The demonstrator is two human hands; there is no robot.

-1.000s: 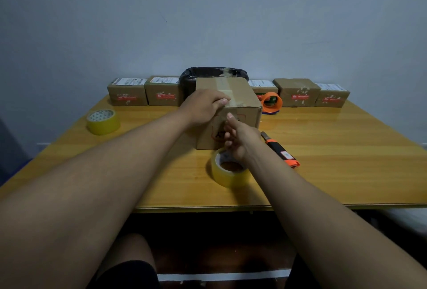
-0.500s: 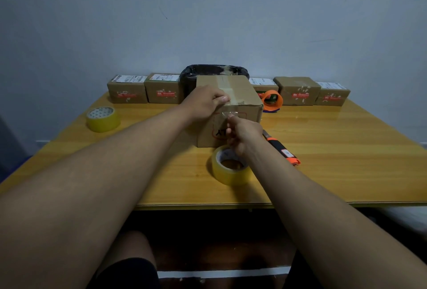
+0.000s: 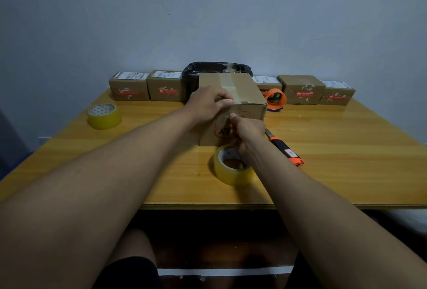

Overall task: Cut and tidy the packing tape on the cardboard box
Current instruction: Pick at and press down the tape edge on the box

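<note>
A brown cardboard box stands mid-table with clear packing tape running over its top. My left hand grips the box at its near top edge, the thumb lying along the edge on the tape. My right hand is in front of the box's near face, fingers curled, pinching the loose end of the tape strip against that face. A roll of clear tape lies flat on the table right under my right wrist. An orange and black utility knife lies just to the right of it.
A second yellowish tape roll sits at the left. Several small labelled boxes line the far table edge, with a black-lined bin behind the main box and an orange tape dispenser beside it. The wooden table ends close to me.
My right hand has shifted slightly lower down the box's front face with the tape end. My left hand has kept its place on the top edge.
</note>
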